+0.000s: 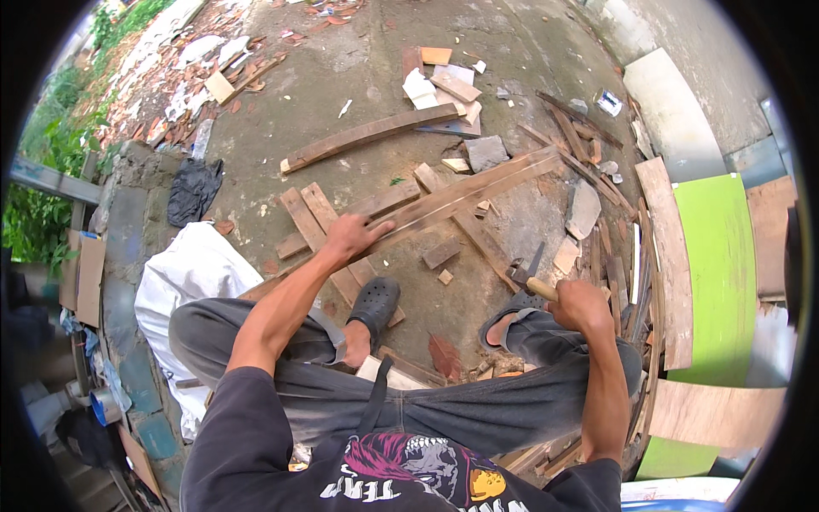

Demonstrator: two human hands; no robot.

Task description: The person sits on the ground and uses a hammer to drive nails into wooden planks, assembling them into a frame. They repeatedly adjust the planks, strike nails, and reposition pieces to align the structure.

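My left hand (348, 237) is closed on a long, weathered wooden plank (478, 189), which slants up from near my left knee toward the far right. In my right hand (582, 305), above my right knee, is a hammer (541, 288). Its pale wooden handle is in my fist, and its dark metal head points left, apart from the plank. Shorter boards (317, 213) lie crosswise beneath the plank, and another narrow board (482, 239) passes under it. A small wood block (441, 253) rests on the ground between my feet and the plank.
A thick beam (371, 136) lies beyond the plank, near a pile of offcuts (456, 85). Stone chunks (583, 210) and scrap strips (589, 154) are at right, beside a green panel (717, 264). A white sack (192, 273) and low block wall (136, 256) stand left.
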